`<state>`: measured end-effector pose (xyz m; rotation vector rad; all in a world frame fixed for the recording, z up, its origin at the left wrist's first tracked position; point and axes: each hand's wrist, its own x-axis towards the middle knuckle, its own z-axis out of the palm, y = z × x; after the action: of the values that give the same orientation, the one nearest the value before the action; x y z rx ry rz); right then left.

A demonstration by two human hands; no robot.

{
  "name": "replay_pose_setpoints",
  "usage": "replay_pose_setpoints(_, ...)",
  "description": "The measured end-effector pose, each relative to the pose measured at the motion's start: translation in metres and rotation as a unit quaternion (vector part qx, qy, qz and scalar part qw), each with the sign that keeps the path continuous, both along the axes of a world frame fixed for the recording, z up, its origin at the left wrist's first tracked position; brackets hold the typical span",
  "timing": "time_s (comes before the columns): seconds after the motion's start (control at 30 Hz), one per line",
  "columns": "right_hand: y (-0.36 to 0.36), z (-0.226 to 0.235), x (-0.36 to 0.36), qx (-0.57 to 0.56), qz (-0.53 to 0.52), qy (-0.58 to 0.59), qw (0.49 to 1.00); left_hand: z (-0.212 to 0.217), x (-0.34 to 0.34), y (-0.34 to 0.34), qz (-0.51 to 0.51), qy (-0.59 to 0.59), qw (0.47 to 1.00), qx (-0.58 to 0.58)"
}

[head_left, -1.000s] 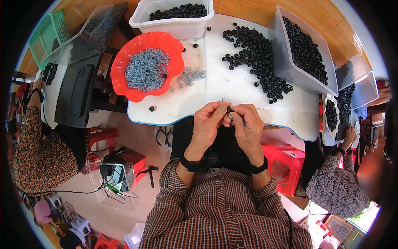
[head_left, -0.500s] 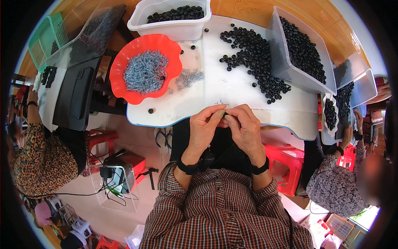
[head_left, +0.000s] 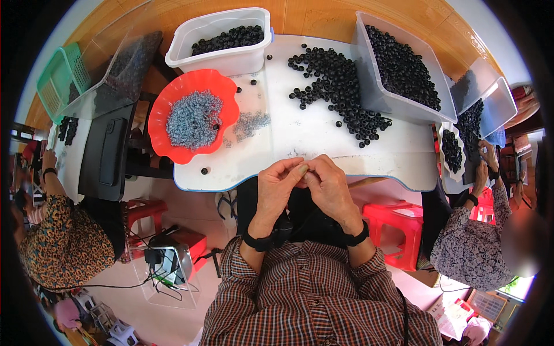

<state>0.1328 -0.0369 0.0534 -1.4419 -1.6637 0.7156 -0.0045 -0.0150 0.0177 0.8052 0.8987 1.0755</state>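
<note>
The left hand [head_left: 276,183] and right hand [head_left: 328,187] meet just off the near edge of the table [head_left: 404,164], thumbs and forefingers drawn together at the tips; whether either is clamped on a piece cannot be told, since the fingers hide whatever may lie between them. Each wrist wears a black band, and the sleeves of a brown checked shirt [head_left: 317,294] end just below. Beyond the hands, a little to the right, a loose heap of round black beads [head_left: 332,81] spreads over the white tabletop, with one single bead just to its left near side. The heap reaches the side of a translucent bin [head_left: 384,101] at the far right, which holds many more. To the left stands a red bowl [head_left: 158,130] with a wavy rim, containing small clear bluish-grey pieces [head_left: 193,121] and one black bead; similar pieces lie scattered just right of it, and another bead lies near the table's left edge. Behind the bowl, a white tub [head_left: 216,64] holds black beads. Farther out, one co-worker [head_left: 66,242] sits at left, another [head_left: 470,248] at right, beyond a red stool [head_left: 392,222].
</note>
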Motion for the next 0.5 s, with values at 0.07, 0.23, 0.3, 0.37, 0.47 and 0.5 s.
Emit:
replay_pose_setpoints(0.07,-0.001,-0.003,0.000,-0.001,-0.002,-0.001,1.000,0.000,0.001,0.001,0.002,0.004,1.000,0.000)
replay_pose_setpoints(0.23,-0.005,-0.005,-0.007,-0.035,-0.058,0.232,0.970,0.001,-0.008,0.003,-0.022,-0.101,0.994,-0.021)
replay_pose_setpoints(0.3,-0.006,-0.005,-0.004,-0.018,-0.068,0.205,0.976,-0.001,-0.013,0.006,-0.028,-0.133,0.990,-0.025)
replay_pose_setpoints(0.37,-0.004,-0.005,-0.001,-0.010,-0.083,0.183,0.980,-0.001,-0.017,0.007,-0.033,-0.165,0.985,-0.028)
replay_pose_setpoints(0.47,-0.004,-0.004,0.000,0.005,-0.089,0.184,0.979,0.005,-0.021,0.006,-0.041,-0.230,0.972,-0.028)
replay_pose_setpoints(0.5,-0.004,-0.004,-0.001,0.006,-0.089,0.186,0.979,0.007,-0.022,0.006,-0.045,-0.250,0.967,-0.027)
